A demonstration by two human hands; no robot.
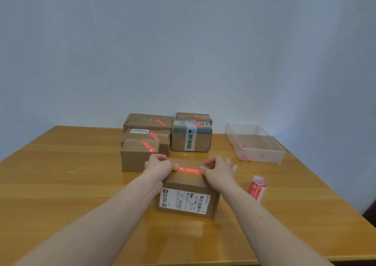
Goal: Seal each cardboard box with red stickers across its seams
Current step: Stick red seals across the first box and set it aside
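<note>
My 2 bare hands rest on top of a cardboard box [188, 192] standing near the front of the wooden bench [61, 184]. A red sticker [189, 169] lies flat across the box's top. My left hand [159, 166] presses the sticker's left end, its grip curled over the box's top edge. My right hand [219, 170] presses the right end, fingers bent loosely. A white shipping label [184, 200] covers the side facing me. Behind it stand 5 more boxes, each showing a red sticker; the nearest [138, 156] is just left of my left hand. A roll of red stickers [256, 187] lies to the right. A clear plastic bin [256, 143] sits at the far right.
</note>
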